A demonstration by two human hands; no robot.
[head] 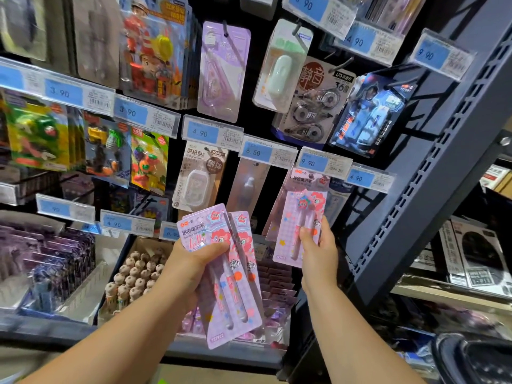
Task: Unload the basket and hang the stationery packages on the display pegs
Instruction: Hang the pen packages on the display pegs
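Your right hand pinches one pink carded pen package low, under the 9.90 price tag; peg engagement unclear. Early release risks a drop. Your left hand grips fanned spare packages.

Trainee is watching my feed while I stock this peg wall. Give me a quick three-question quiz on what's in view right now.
1. True or false: the left hand holds just one pink pen card.
2. Which price tag sits right above the package that the right hand holds up to the pegs? A) 3.90 B) 9.90 C) 6.50
3. Fill in: the dark basket shows at the bottom ____ corner of the view.

Key
1. False: it grips a stack of at least two overlapping packages.
2. B, the 9.90 tag.
3. Right.
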